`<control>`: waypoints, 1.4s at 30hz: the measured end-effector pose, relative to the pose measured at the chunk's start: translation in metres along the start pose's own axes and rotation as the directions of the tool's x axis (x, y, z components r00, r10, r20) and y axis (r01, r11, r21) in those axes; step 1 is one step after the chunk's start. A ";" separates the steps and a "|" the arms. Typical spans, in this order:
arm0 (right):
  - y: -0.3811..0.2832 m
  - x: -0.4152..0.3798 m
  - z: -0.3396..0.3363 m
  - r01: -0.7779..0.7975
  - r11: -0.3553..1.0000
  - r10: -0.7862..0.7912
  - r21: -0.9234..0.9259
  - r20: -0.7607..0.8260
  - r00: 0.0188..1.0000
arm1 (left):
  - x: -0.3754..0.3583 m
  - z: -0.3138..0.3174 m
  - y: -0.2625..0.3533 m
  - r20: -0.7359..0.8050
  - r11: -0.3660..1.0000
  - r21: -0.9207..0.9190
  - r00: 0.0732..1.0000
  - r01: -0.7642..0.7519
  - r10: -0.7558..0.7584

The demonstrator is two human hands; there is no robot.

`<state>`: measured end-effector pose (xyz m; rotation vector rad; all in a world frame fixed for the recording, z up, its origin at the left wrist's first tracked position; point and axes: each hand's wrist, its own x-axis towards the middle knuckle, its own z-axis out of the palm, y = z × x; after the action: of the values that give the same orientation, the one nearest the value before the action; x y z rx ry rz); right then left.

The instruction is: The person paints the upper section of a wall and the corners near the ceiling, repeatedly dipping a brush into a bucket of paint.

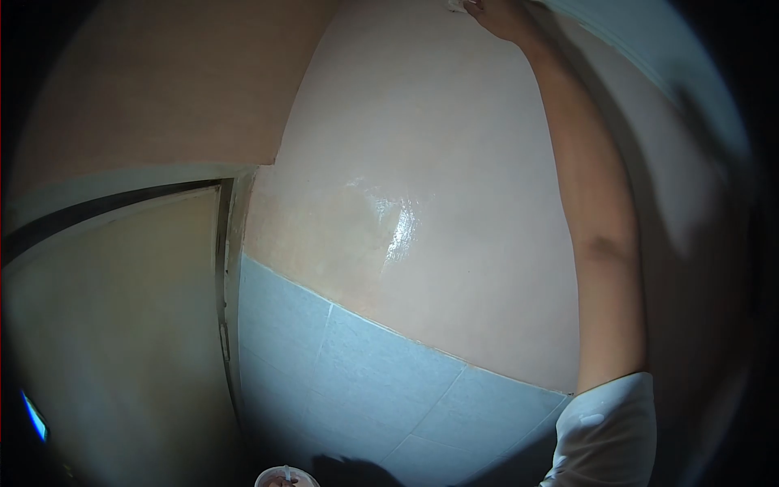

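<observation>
My right arm stretches up along the right side of the view, in a light short sleeve (604, 430). At the top edge my right hand (487, 12) is closed on a small pale object (458, 6), held against the upper part of the pinkish wall (454, 122); the frame edge cuts off part of both. A wet, shiny patch (400, 231) glistens on the wall's middle. At the bottom edge a round container (286, 471) shows partly, with what look like fingers at its rim. My left hand cannot be made out clearly there.
Blue-grey tiles (365, 349) cover the lower wall. A closed yellowish door (122, 325) in its frame stands at the left. Along the upper right runs a pale edge of the ceiling (649, 49). Shadows fall on the wall right of my arm.
</observation>
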<state>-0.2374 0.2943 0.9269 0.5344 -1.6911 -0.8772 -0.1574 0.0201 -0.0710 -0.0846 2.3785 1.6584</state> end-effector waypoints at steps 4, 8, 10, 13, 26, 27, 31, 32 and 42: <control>-0.054 -0.045 -0.009 -0.057 0.990 0.022 0.130 0.259 0.966 | -0.007 -0.004 0.035 0.011 0.960 -0.213 0.983 0.181 -0.183; -0.086 -0.044 -0.053 -0.320 0.945 0.270 0.074 0.376 0.886 | -0.022 -0.010 0.054 -0.026 0.989 -0.123 0.996 0.085 -0.088; -0.060 -0.030 -0.056 -0.359 0.923 0.324 0.135 0.227 0.918 | -0.010 -0.003 0.028 -0.001 0.991 -0.109 0.997 0.077 -0.078; -0.029 -0.025 -0.037 -0.129 0.988 0.125 0.084 0.058 0.990 | -0.012 0.002 0.032 0.001 0.988 -0.119 0.995 0.102 -0.102; -0.279 -0.191 -0.008 -0.155 0.790 -0.186 0.593 0.473 0.861 | -0.057 -0.027 0.088 0.044 0.986 -0.164 0.999 0.021 -0.014; -0.274 -0.186 -0.007 -0.195 0.774 -0.147 0.603 0.471 0.870 | -0.058 -0.027 0.089 0.061 0.985 -0.171 0.998 0.035 -0.025; -0.185 -0.132 -0.007 -0.301 0.902 0.131 0.309 0.469 0.873 | -0.065 -0.033 0.097 0.099 0.983 -0.171 0.994 0.068 -0.051; -0.142 -0.121 0.005 -0.194 0.932 0.120 0.306 0.243 0.963 | -0.067 -0.035 0.096 0.105 0.980 -0.172 0.991 0.095 -0.078; -0.154 -0.163 0.002 0.218 0.976 -0.216 0.001 0.130 0.968 | -0.059 -0.038 0.059 0.158 0.899 -0.371 0.970 0.233 -0.186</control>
<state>-0.2045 0.3177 0.7059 0.6756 -1.7650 -1.0999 -0.1171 0.0004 0.0091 -0.2931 1.8512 1.9391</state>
